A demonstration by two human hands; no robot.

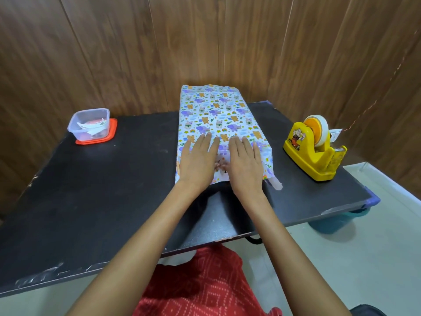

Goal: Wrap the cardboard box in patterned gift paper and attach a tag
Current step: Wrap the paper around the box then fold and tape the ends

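Note:
A box covered in white gift paper (216, 110) printed with purple elephants and orange bears lies at the middle back of the black table (102, 190). The cardboard itself is hidden under the paper. My left hand (198, 160) lies flat on the near part of the paper, fingers straight. Beside it, my right hand (245, 164) presses down the same way, the two thumbs almost meeting. A loose paper flap (274, 182) sticks out at the near right corner. No tag is plainly visible.
A yellow tape dispenser (315, 148) with a roll of tape stands at the right. A clear plastic tub (90, 124) of small items sits on its red lid at the back left. Wood panelling rises behind the table. A blue bin (337, 221) stands under the right edge.

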